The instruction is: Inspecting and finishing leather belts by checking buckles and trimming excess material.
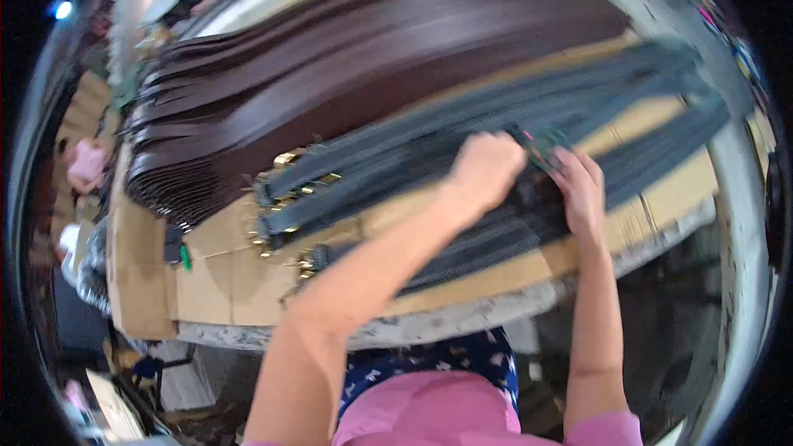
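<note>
My left hand point(489, 167) is closed in a fist above the dark grey woven belts point(413, 149), next to a small dark thing whose kind is too blurred to tell. Close to its right, my right hand point(581, 186) has its fingers bent in beside a small green thing point(547, 144), also blurred. What either hand grips is hidden. The woven belts lie in long bundles slanting up to the right, with gold buckles point(285, 190) gathered at their left ends.
Dark brown, glossy strap-like strips point(388, 41) lie in a wide stack behind the belts. Cardboard point(223, 289) covers the table, whose worn pale edge point(446, 322) runs in front of me. A small green object point(185, 257) lies at the left. Another person point(87, 163) is far left.
</note>
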Motion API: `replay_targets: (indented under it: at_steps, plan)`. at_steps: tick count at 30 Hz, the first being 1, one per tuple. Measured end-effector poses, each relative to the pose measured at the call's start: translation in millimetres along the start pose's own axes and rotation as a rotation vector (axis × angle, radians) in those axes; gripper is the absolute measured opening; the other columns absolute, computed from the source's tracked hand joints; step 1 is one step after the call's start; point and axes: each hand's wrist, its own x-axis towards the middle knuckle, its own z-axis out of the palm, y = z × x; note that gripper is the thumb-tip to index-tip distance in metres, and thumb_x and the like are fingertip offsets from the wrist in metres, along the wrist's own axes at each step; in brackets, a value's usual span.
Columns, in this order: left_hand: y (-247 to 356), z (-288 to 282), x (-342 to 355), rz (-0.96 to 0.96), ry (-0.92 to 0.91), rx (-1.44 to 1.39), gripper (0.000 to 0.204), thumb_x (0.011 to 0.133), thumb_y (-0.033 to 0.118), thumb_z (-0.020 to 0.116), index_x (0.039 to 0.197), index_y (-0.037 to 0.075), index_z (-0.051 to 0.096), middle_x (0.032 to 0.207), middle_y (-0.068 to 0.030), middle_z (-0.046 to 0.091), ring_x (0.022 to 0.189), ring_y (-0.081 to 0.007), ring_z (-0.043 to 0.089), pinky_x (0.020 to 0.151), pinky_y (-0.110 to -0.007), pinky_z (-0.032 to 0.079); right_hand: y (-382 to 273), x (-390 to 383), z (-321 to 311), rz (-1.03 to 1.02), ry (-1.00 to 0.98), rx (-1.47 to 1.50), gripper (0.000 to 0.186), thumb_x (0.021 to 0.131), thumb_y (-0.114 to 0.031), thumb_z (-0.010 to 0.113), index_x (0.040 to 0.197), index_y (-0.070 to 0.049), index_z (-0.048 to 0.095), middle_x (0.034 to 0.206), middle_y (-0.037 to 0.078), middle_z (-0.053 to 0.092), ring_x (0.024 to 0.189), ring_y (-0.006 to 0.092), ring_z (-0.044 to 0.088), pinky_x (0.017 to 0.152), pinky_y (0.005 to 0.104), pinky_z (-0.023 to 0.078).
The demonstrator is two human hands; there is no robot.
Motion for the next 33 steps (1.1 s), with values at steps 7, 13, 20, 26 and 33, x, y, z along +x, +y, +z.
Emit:
replay_targets:
  at_steps: [7,13,20,26,33]
  plan:
    - [6,12,-7,0.005,0.136,-0.125,0.011,0.064,-0.001,0.067,0.074,-0.005,0.064,0.081,-0.023,0.063,0.073,-0.0363,0.067,0.063,-0.041,0.055,12,3,-18,0.004,-0.085,0.015,0.022,0.092,-0.017,0.061,0.104,0.0,0.057,0.1,0.006,0.064,0.095,0.0109,0.06,0.081,0.0242,0.047]
    - [-2,20,-9,-0.181,0.233,-0.239,0.013,0.064,0.0,0.068,0.074,-0.005,0.063,0.081,-0.0226,0.063,0.075,-0.0385,0.066,0.066,-0.044,0.055,5,4,-9,-0.062,-0.119,0.09,0.012,0.094,-0.011,0.056,0.098,0.0,0.058,0.098,0.008,0.066,0.101,0.0182,0.065,0.086,0.0282,0.049]
    - [-2,49,-14,-0.14,0.271,-0.254,0.011,0.075,0.008,0.058,0.068,0.002,0.063,0.079,-0.0175,0.061,0.069,-0.0358,0.064,0.063,-0.045,0.054,6,7,-19,-0.041,-0.037,0.111,0.021,0.094,-0.012,0.056,0.104,0.006,0.06,0.102,0.01,0.064,0.102,0.0197,0.063,0.089,0.0305,0.049]
    - [-17,21,-40,-0.222,0.346,-0.464,0.008,0.071,0.008,0.066,0.076,0.002,0.069,0.078,-0.0158,0.063,0.074,-0.0324,0.063,0.069,-0.041,0.052,-8,-9,10,-0.035,-0.037,-0.31,0.021,0.089,-0.012,0.059,0.099,0.006,0.063,0.094,0.006,0.063,0.088,0.0118,0.056,0.078,0.024,0.042]
    - [-13,19,-38,-0.395,0.283,-0.727,0.015,0.077,0.009,0.067,0.085,-0.002,0.072,0.077,-0.0139,0.065,0.066,-0.0206,0.065,0.062,-0.031,0.051,2,-5,-3,-0.254,-0.2,-0.387,0.016,0.085,-0.006,0.06,0.077,0.007,0.058,0.083,0.004,0.058,0.078,0.0096,0.049,0.071,0.0243,0.037]
